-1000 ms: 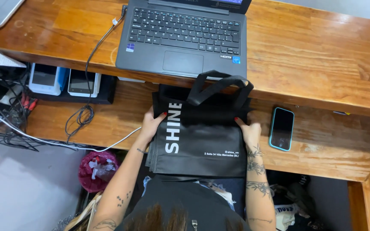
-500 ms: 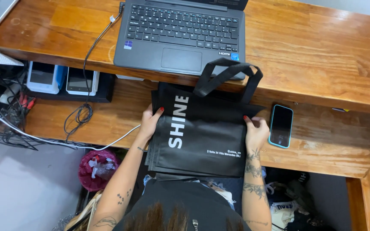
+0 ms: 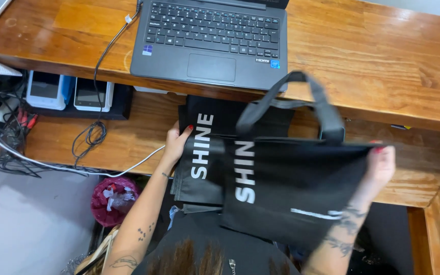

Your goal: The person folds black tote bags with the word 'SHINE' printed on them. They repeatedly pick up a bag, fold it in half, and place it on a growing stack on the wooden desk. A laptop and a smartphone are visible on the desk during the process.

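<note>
A black non-woven fabric tote bag with white lettering and two loop handles [image 3: 291, 188] hangs lifted and tilted above the lower wooden shelf [image 3: 123, 137], blurred at its right side. The right hand [image 3: 380, 165] pinches its upper right corner, fingers closed on the cloth. Beneath it lies a flat stack of matching black bags [image 3: 199, 153]; how many are in it cannot be told. The left hand [image 3: 176, 142] rests on the stack's left edge, fingers curled over it, well apart from the right. One dark grey open laptop [image 3: 210, 40] sits on the upper wooden desktop [image 3: 383, 61], and two white card terminals [image 3: 70, 91] stand side by side at the left.
</note>
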